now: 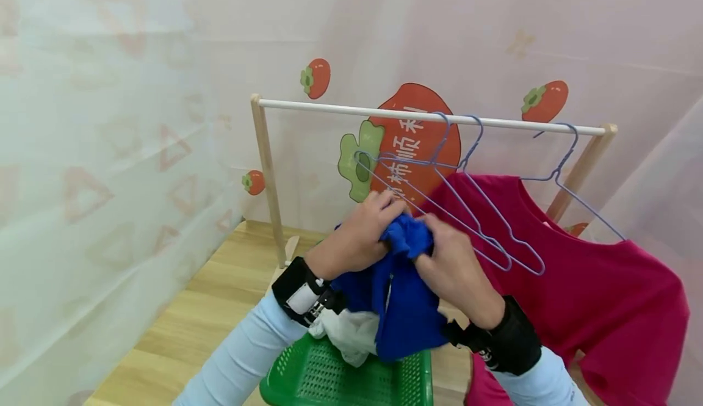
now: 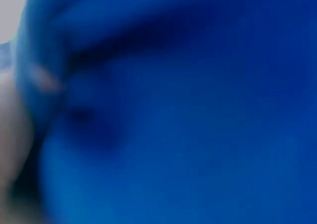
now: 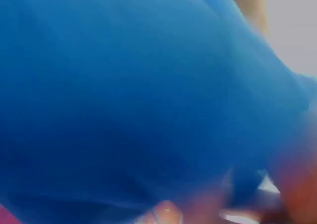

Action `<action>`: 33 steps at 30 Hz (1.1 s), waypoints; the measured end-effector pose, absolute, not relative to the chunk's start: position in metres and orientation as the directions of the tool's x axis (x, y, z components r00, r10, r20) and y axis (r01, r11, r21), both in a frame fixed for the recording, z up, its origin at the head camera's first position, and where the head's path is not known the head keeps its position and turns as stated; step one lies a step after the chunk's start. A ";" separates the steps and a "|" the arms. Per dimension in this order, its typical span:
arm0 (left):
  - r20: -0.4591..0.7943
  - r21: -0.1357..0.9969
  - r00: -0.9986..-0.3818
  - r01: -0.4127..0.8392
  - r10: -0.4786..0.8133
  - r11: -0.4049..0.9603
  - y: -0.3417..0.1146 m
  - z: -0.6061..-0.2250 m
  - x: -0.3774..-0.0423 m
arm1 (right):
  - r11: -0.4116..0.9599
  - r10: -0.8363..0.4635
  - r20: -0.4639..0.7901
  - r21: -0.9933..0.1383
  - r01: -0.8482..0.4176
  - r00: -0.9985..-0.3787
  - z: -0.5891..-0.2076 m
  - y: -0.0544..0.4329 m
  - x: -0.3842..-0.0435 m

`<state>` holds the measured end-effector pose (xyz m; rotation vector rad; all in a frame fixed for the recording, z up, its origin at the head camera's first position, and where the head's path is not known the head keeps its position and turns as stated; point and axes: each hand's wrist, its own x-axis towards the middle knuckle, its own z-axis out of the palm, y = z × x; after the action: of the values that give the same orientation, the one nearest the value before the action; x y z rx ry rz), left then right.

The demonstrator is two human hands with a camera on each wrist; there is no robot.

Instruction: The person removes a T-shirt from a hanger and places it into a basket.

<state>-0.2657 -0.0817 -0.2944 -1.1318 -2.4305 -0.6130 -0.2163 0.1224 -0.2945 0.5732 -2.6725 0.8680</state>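
In the head view both hands grip a bunched blue garment (image 1: 412, 314) at its gathered top edge. My left hand (image 1: 354, 235) has its fingers curled over the cloth from the left. On the opposite side, my right hand (image 1: 456, 265) pinches it between thumb and fingers. The rest of the garment hangs down, with a thin pale line on its front; its exact kind is hard to tell. Blurred blue cloth (image 2: 188, 130) fills most of the left wrist view. Blue fabric (image 3: 129, 80) likewise covers much of the right wrist view, with fingertips blurred along the bottom.
Below the hands stands a green perforated basket (image 1: 340, 381) with a white cloth (image 1: 351, 336) in it. Behind them is a rack with a white rod (image 1: 340, 109). Two blue hangers (image 1: 483, 210) hang there, beside a crimson shirt (image 1: 582, 284) on another hanger. The floor (image 1: 181, 326) looks wooden.
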 end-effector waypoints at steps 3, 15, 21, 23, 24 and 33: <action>0.343 0.273 -0.693 0.719 0.634 0.639 -0.112 -0.324 -0.271 | 0.797 -0.377 0.117 -0.465 -0.387 -0.919 -0.310 0.128 -0.218; 0.602 0.745 -0.708 0.331 -0.369 0.579 -0.224 -0.344 -0.337 | 0.891 -0.114 0.559 -0.309 -0.334 -0.822 -0.261 0.219 -0.186; 0.337 0.929 -0.861 0.238 -0.380 0.284 -0.257 -0.340 -0.379 | 0.964 0.077 0.637 -0.243 -0.105 -0.767 -0.229 0.265 -0.234; 0.262 0.961 -0.904 0.213 -0.338 0.176 -0.263 -0.341 -0.391 | 0.975 0.095 0.642 -0.215 -0.060 -0.761 -0.229 0.274 -0.258; 0.235 0.970 -0.917 0.202 -0.321 0.133 -0.265 -0.343 -0.396 | 0.978 0.091 0.640 -0.201 -0.051 -0.763 -0.232 0.277 -0.269; 0.262 0.964 -0.818 0.248 -0.513 0.097 -0.231 -0.375 -0.424 | 0.970 0.068 0.663 -0.220 -0.108 -0.745 -0.257 0.313 -0.300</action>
<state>-0.4235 -0.2313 -0.3752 0.2585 -1.8262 -1.7771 -0.3001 0.3130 -0.2569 0.0278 -2.3911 0.3171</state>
